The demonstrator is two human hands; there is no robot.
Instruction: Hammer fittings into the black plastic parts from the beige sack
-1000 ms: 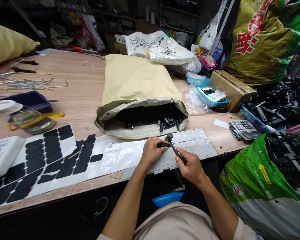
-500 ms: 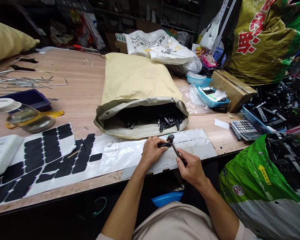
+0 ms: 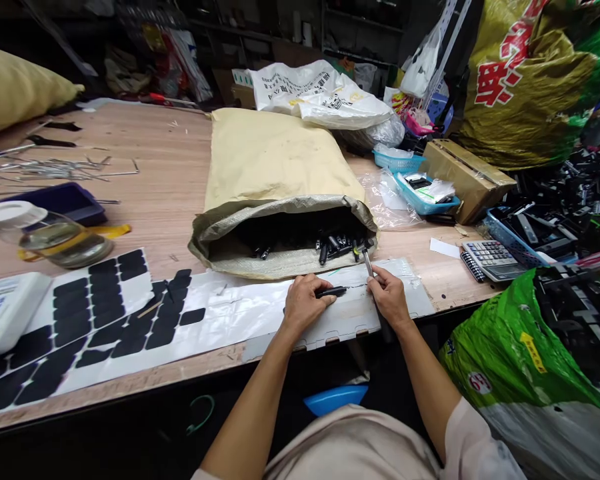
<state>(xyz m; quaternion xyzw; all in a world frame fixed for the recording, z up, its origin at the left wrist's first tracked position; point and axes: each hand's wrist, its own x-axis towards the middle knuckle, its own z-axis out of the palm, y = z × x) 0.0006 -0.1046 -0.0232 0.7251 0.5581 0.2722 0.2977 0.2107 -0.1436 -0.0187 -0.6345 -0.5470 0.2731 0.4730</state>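
Right hand [image 3: 389, 295] shifted hammer [image 3: 367, 260] toward sack [image 3: 280, 193]; left hand [image 3: 305, 305] pins 1 black part [image 3: 331, 291].

Glass jar with white lid [image 3: 45, 235] lying on the wooden table [image 3: 170, 180], white sheet of black oval pads [image 3: 105, 307] near it, grey calculator [image 3: 490, 257] at the right edge, blue plastic basket [image 3: 423, 200], brown cardboard box [image 3: 463, 177], green plastic sack [image 3: 520, 360].

The right hand [image 3: 391, 297] moved the hammer [image 3: 367, 261] off the black part [image 3: 331, 291], toward the sack [image 3: 280, 200] mouth.
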